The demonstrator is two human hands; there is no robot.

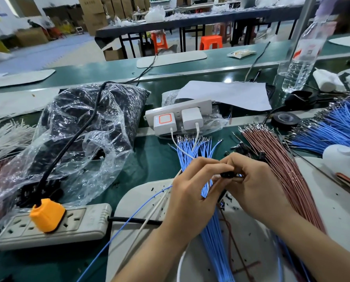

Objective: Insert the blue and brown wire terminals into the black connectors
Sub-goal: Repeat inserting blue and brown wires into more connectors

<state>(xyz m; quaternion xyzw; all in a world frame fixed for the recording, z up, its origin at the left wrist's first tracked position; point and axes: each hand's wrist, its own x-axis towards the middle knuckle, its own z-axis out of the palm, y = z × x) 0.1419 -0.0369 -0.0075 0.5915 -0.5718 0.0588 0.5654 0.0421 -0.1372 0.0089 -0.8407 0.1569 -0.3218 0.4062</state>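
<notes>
Spreading across the green table, the work runs from bulk stock down to 1 tiny part. The clear plastic bag at the left seems to hold dark connector stock; its film looks light and slippery. The brown wires fan out at the right. The blue wires run from beneath the hands toward the white power strip. Both bundles look thin, limp and light. Their small metal terminals probably bend easily, so the insulation just behind the crimp is the place to hold. The left hand and right hand meet fingertip to fingertip above the blue wires, both pinching 1 black connector. I cannot tell whether a terminal is seated. That connector looks hard, small and easily dropped, so it is best gripped by its sides, with the cavities left free.
</notes>
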